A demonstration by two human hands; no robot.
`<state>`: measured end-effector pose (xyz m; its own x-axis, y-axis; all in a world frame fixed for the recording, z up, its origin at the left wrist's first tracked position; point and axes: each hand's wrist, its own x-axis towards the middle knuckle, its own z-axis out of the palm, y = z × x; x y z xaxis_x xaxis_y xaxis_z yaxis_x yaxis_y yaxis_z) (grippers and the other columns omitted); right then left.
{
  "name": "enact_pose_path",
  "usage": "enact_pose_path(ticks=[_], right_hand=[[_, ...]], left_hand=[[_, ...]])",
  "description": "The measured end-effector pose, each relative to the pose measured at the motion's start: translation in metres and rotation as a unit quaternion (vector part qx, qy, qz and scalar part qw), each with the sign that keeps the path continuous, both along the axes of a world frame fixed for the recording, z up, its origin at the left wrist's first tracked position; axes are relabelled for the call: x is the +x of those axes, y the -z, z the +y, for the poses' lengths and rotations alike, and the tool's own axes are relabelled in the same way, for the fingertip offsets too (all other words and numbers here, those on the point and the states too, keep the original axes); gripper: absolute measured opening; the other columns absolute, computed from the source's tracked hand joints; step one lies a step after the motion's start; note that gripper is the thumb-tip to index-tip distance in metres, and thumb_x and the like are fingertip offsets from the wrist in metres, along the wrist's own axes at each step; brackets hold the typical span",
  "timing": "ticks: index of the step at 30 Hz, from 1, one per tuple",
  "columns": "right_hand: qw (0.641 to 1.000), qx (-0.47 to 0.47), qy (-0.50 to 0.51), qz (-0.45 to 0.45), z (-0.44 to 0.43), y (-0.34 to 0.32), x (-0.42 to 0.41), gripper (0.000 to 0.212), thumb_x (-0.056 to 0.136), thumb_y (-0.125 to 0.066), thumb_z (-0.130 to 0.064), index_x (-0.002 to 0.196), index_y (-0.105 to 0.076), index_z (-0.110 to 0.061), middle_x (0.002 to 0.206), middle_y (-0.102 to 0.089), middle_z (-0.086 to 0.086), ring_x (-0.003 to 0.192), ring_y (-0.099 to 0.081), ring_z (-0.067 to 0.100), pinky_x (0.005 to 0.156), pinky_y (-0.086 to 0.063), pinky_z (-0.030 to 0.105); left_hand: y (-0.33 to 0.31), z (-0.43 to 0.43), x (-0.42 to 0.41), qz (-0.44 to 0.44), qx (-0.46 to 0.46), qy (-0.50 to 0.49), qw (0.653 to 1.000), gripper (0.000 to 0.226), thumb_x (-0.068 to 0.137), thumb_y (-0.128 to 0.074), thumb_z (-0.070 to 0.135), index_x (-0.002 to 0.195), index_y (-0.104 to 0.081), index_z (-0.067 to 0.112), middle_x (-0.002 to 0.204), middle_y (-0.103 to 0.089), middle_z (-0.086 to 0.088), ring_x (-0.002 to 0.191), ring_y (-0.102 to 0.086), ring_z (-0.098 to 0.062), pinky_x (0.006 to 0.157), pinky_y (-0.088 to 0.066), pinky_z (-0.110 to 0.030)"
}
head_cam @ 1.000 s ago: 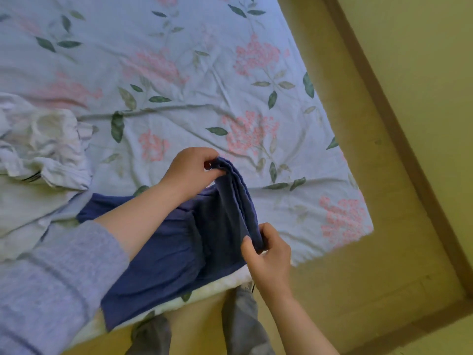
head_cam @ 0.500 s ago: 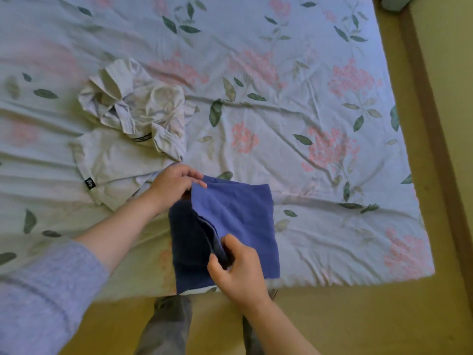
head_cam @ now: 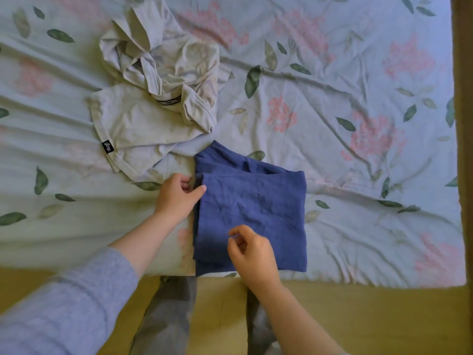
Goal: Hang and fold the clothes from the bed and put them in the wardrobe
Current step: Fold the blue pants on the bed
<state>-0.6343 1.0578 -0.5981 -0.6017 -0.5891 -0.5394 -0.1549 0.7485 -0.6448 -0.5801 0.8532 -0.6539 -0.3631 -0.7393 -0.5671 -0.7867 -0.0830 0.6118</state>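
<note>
1. Since half a second ago, the raised flap of the blue garment point(head_cam: 252, 216) is down. It now lies folded flat at the bed's near edge.
2. Your right hand point(head_cam: 252, 249) has let go and hovers over it, fingers loosely curled, empty.
3. Your left hand point(head_cam: 176, 198) has its thumb on the fold's left corner; can't tell if it pinches.
4. The crumpled white garment point(head_cam: 153, 103) lies just beyond.
5. The floral sheet point(head_cam: 358, 175) is wrinkled, with yellow floor point(head_cam: 332, 316) below.

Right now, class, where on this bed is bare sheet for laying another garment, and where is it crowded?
Free: the wide stretch of floral sheet right of the folded blue garment, up to the bed's edge; also the strip left of the left hand. Crowded: the middle, where the crumpled white T-shirt meets the blue garment.
</note>
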Motion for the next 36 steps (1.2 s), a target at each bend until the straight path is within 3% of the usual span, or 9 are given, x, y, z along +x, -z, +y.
enact_pose_path(ticks=[3,7,11,16,19,21,25,31,36], right_hand=[[0.994,0.013,0.094,0.060,0.009,0.001,-0.017,0.011,0.093,-0.057,-0.017,0.100,-0.064,-0.022,0.070,-0.060,-0.010,0.066,-0.058,0.007,0.062,-0.042,0.020],[0.972,0.051,0.170,0.154,0.020,0.005,-0.053,0.030,0.090,-0.063,-0.018,0.120,-0.059,-0.015,0.119,-0.057,0.000,0.109,-0.053,0.018,0.091,-0.048,0.035],[0.967,0.099,0.232,0.045,0.031,0.014,-0.077,0.063,0.088,-0.067,-0.032,0.141,-0.039,-0.014,0.139,-0.045,0.006,0.124,-0.049,0.026,0.097,-0.048,0.041],[0.967,0.116,0.227,-0.018,0.045,0.028,-0.095,0.064,0.085,-0.070,-0.044,0.135,-0.042,-0.014,0.122,-0.054,0.002,0.110,-0.057,0.024,0.084,-0.049,0.034],[0.971,0.154,0.180,-0.022,0.049,0.033,-0.113,0.030,0.087,-0.067,-0.041,0.097,-0.051,-0.017,0.090,-0.057,-0.003,0.078,-0.055,0.016,0.059,-0.039,0.024],[0.977,0.151,0.149,-0.005,0.051,0.034,-0.115,0.028,0.089,-0.065,-0.037,0.078,-0.048,-0.018,0.074,-0.056,-0.001,0.067,-0.052,0.016,0.052,-0.033,0.025],[0.986,0.096,0.139,0.016,0.051,0.021,-0.101,0.023,0.094,-0.058,-0.035,0.079,-0.046,-0.022,0.075,-0.058,-0.003,0.067,-0.054,0.012,0.053,-0.034,0.025],[0.989,0.051,0.133,0.041,0.048,-0.032,-0.099,0.020,0.093,-0.059,-0.032,0.081,-0.047,-0.022,0.077,-0.059,-0.003,0.068,-0.055,0.010,0.054,-0.035,0.023],[0.990,0.000,0.121,0.067,0.034,-0.106,-0.107,0.022,0.092,-0.060,-0.033,0.080,-0.047,-0.021,0.072,-0.057,-0.002,0.065,-0.055,0.013,0.053,-0.035,0.026]], left_hand=[[0.007,0.018,0.019,-0.036,0.034,-0.023,0.999,0.055,0.068,-0.083,0.047,0.100,-0.053,0.015,0.090,-0.060,0.002,0.083,-0.059,-0.018,0.072,-0.044,-0.030],[0.008,0.043,0.030,-0.068,0.112,-0.056,0.990,0.053,0.068,-0.083,0.046,0.096,-0.054,0.011,0.085,-0.063,0.001,0.085,-0.063,-0.022,0.063,-0.042,-0.029],[0.002,0.050,0.028,-0.090,0.120,-0.066,0.986,0.056,0.064,-0.082,0.056,0.093,-0.059,0.014,0.087,-0.065,0.004,0.074,-0.060,-0.011,0.053,-0.041,-0.024],[0.003,0.062,0.020,-0.061,0.176,-0.101,0.977,0.043,0.069,-0.083,0.046,0.094,-0.066,0.015,0.090,-0.071,0.001,0.079,-0.066,-0.016,0.063,-0.054,-0.031],[0.004,0.073,0.014,-0.052,0.181,-0.100,0.977,0.034,0.079,-0.075,0.042,0.097,-0.070,0.013,0.094,-0.072,-0.002,0.088,-0.068,-0.024,0.083,-0.057,-0.042],[0.001,0.079,0.016,-0.065,0.155,-0.071,0.983,0.032,0.084,-0.070,0.038,0.100,-0.068,0.011,0.097,-0.071,-0.005,0.091,-0.066,-0.028,0.085,-0.055,-0.043],[-0.019,0.079,0.018,-0.029,0.096,-0.035,0.994,0.016,0.092,-0.063,0.025,0.092,-0.061,0.009,0.093,-0.067,-0.008,0.090,-0.063,-0.031,0.080,-0.051,-0.039],[-0.080,0.065,0.010,0.050,0.072,0.002,0.996,0.016,0.097,-0.054,0.021,0.091,-0.061,0.007,0.084,-0.066,-0.005,0.080,-0.061,-0.024,0.062,-0.042,-0.030],[-0.157,0.048,0.005,0.096,0.054,0.008,0.994,0.020,0.098,-0.051,0.020,0.096,-0.063,0.003,0.090,-0.069,-0.012,0.086,-0.063,-0.028,0.069,-0.045,-0.032]])
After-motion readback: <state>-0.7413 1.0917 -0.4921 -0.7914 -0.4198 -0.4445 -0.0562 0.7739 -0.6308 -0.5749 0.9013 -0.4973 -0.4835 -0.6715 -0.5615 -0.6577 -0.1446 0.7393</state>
